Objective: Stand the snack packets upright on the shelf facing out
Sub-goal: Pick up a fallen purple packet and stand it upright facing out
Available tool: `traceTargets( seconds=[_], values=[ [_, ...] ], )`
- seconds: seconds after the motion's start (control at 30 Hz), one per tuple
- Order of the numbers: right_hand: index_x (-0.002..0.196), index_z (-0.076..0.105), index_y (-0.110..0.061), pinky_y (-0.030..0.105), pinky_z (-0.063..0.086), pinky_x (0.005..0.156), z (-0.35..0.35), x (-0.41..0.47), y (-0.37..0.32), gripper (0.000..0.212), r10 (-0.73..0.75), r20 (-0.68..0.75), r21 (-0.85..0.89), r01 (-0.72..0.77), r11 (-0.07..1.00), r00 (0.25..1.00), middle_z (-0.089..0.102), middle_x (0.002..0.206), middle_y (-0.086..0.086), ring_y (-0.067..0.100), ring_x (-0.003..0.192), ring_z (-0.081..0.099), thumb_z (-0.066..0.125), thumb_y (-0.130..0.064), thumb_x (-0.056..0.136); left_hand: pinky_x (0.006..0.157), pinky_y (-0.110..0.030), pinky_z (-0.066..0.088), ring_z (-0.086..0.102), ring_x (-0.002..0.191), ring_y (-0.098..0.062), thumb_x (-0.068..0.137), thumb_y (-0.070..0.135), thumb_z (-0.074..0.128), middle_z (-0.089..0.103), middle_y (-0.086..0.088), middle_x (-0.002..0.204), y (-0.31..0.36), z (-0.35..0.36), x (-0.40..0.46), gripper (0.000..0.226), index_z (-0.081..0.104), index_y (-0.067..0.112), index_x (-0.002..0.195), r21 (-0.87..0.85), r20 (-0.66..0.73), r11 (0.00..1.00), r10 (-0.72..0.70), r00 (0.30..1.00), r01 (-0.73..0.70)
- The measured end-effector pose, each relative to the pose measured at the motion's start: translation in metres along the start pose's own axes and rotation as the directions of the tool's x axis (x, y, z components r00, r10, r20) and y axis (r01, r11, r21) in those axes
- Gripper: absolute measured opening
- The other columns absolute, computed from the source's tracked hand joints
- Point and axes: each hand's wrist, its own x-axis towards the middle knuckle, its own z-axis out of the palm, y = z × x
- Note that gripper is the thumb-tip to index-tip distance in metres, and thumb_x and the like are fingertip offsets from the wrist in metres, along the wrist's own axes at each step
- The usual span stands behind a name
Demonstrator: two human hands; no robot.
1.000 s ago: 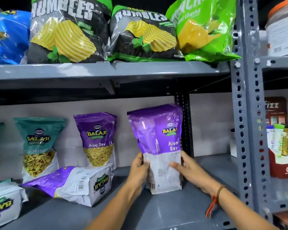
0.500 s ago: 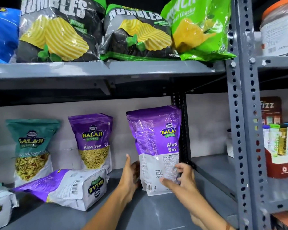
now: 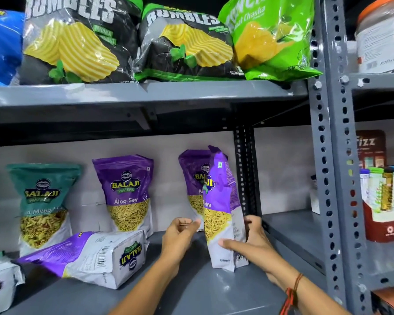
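Right hand (image 3: 251, 243) grips the lower part of a purple packet (image 3: 221, 212), thumb in front, fingers behind; the packet stands upright on the grey shelf (image 3: 191, 292), turned edge-on. Left hand (image 3: 180, 233), loosely curled, holds nothing, just beside it. Second purple packet (image 3: 192, 176) stands directly behind. Another (image 3: 89, 258) lies flat to the left.

You see bright, even light with glare on the chip bags (image 3: 82, 42); the shelf post (image 3: 332, 155) bows (wide-angle edges), underside shadowed.
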Motion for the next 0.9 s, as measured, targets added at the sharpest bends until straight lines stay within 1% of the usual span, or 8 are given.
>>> traceTargets(
  seconds=[0.13, 0.23, 0.37, 0.47, 0.53, 0.67, 0.8, 0.9],
  values=[
    [0.112, 0.059, -0.027, 0.033, 0.053, 0.095, -0.013, 0.015, 0.014, 0.046, 0.016, 0.015, 0.025, -0.017, 1.000, 1.000, 0.070, 0.111, -0.004, 0.016, 0.108, 0.066, 0.071, -0.019, 0.070, 0.080, -0.026, 0.042, 0.062, 0.077, -0.003, 0.090, 0.023, 0.066, 0.071, 0.013, 0.097, 0.008, 0.005, 0.010, 0.045, 0.053, 0.019, 0.133, -0.149, 0.280, 0.976, -0.113, 0.953, 0.160],
    [0.099, 0.063, -0.048, 0.046, 0.053, 0.098, -0.021, 0.025, 0.034, 0.041, -0.003, -0.070, -0.026, 0.001, 1.000, 0.998, 0.066, 0.114, -0.005, 0.020, 0.108, 0.066, 0.055, -0.027, 0.065, 0.072, -0.021, 0.046, 0.066, 0.085, 0.002, 0.091, 0.011, 0.064, 0.062, 0.004, 0.131, 0.009, 0.006, 0.018, 0.059, 0.041, 0.019, 0.145, -0.122, 0.361, 0.978, -0.113, 0.926, 0.168],
    [0.102, 0.062, -0.034, 0.039, 0.051, 0.100, -0.019, 0.011, 0.019, 0.017, 0.055, 0.026, 0.123, -0.058, 0.991, 0.998, 0.071, 0.110, -0.010, 0.010, 0.107, 0.066, 0.068, -0.036, 0.086, 0.071, -0.018, 0.057, 0.075, 0.088, -0.008, 0.081, -0.004, 0.070, 0.078, 0.000, 0.105, 0.001, 0.011, 0.023, 0.051, 0.057, 0.015, 0.127, -0.061, 0.468, 0.989, -0.089, 0.879, 0.133],
    [0.107, 0.061, -0.030, 0.035, 0.053, 0.099, -0.021, 0.012, 0.018, 0.027, 0.077, 0.077, 0.117, -0.086, 0.989, 0.994, 0.072, 0.110, -0.010, 0.009, 0.106, 0.068, 0.073, -0.032, 0.082, 0.097, -0.031, 0.052, 0.069, 0.111, -0.024, 0.057, 0.012, 0.089, 0.074, -0.009, 0.117, -0.005, 0.017, 0.023, 0.075, 0.060, 0.010, 0.126, -0.015, 0.435, 0.996, -0.076, 0.897, 0.092],
    [0.102, 0.061, -0.034, 0.038, 0.052, 0.100, -0.021, 0.022, 0.025, 0.026, 0.111, 0.061, 0.101, -0.117, 0.988, 0.992, 0.073, 0.112, -0.007, 0.013, 0.106, 0.068, 0.069, -0.038, 0.078, 0.088, -0.026, 0.054, 0.071, 0.106, -0.022, 0.047, 0.023, 0.093, 0.074, -0.008, 0.115, -0.005, 0.017, 0.021, 0.087, 0.060, 0.012, 0.126, 0.023, 0.386, 0.998, -0.067, 0.920, 0.062],
    [0.101, 0.059, -0.027, 0.047, 0.048, 0.103, -0.022, 0.036, 0.032, 0.045, 0.182, 0.037, 0.072, -0.184, 0.980, 0.983, 0.071, 0.111, 0.000, 0.019, 0.105, 0.066, 0.054, -0.052, 0.064, 0.072, -0.017, 0.052, 0.068, 0.085, -0.013, 0.055, 0.023, 0.092, 0.070, -0.001, 0.097, -0.011, 0.009, 0.015, 0.072, 0.063, 0.014, 0.120, 0.097, 0.338, 0.995, -0.058, 0.939, 0.027],
    [0.102, 0.061, -0.030, 0.041, 0.042, 0.109, -0.020, 0.033, 0.026, 0.027, 0.188, 0.091, 0.079, -0.195, 0.978, 0.978, 0.068, 0.117, -0.004, 0.015, 0.113, 0.061, 0.051, -0.043, 0.081, 0.051, -0.009, 0.044, 0.061, 0.064, -0.005, 0.070, 0.014, 0.086, 0.064, 0.003, 0.081, -0.009, 0.005, 0.008, 0.051, 0.064, 0.014, 0.115, 0.109, 0.305, 0.993, -0.073, 0.950, 0.041],
    [0.104, 0.059, -0.031, 0.042, 0.038, 0.113, -0.023, 0.027, 0.019, 0.037, 0.187, 0.113, 0.063, -0.195, 0.979, 0.976, 0.066, 0.125, -0.002, 0.016, 0.117, 0.058, 0.054, -0.049, 0.073, 0.058, -0.011, 0.048, 0.063, 0.073, -0.010, 0.067, 0.014, 0.087, 0.065, 0.001, 0.086, -0.008, 0.006, 0.005, 0.061, 0.061, 0.010, 0.123, 0.108, 0.283, 0.992, -0.088, 0.955, 0.060]
  ],
)
